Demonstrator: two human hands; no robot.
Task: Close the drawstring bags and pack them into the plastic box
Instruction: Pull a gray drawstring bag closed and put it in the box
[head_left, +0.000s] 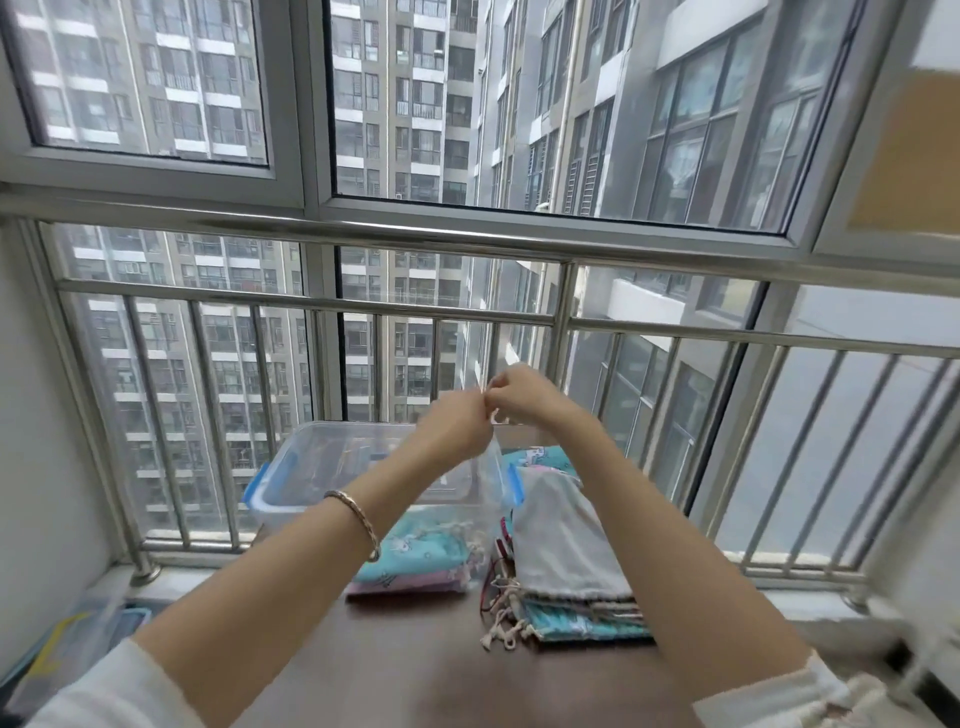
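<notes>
Above the far edge of the bench (415, 670), at twelve o'clock from the person, the left hand (457, 426) and right hand (519, 395) meet fingertip to fingertip. Both pinch something thin and see-through that hangs down between them. It looks like a clear wrapper (492, 462), though blur keeps me from being sure, and no cord shows in the grip. Lifting it clear of the piles probably gives room to work at it.

The plastic box (291, 483) sits open at eleven o'clock, lid off and blue latches out, ready for packing; its contents are hard to make out through the wall. Just in front of it lies a teal unicorn-print stack (415, 556). At one o'clock a second stack is topped by a grey drawstring bag (566, 545), with its loose cords (501, 626) trailing toward the person, where they are easy to reach. Most bags seem not yet closed or packed.
</notes>
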